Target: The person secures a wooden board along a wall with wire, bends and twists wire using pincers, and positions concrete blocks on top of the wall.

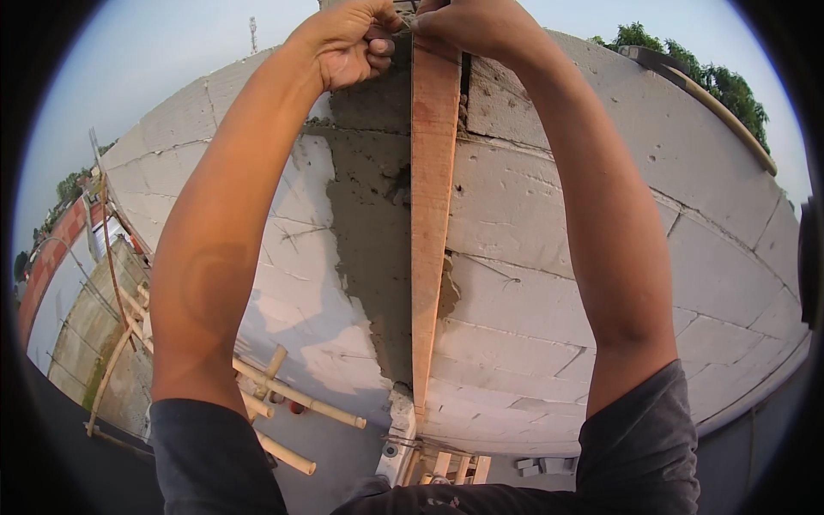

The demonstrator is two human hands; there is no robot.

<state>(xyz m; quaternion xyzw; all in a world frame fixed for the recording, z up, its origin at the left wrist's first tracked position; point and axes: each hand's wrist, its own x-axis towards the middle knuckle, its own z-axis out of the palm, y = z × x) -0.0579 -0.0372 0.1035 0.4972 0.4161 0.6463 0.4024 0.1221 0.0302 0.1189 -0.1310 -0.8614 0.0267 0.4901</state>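
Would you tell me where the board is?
In the head view, the board runs down the middle between mortar on its left and blocks on its right, below the right hand.

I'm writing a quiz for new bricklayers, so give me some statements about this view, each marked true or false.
1. The left hand and right hand are near the top of the board. True.
2. The board lies flat on the ground. False: it runs upright along the wall.
3. The wide band of mortar is right of the board. False: the mortar band is on its left.
4. A tool with a long handle rests atop the wall. True.
5. The sleeves are white. False: the sleeves are dark.
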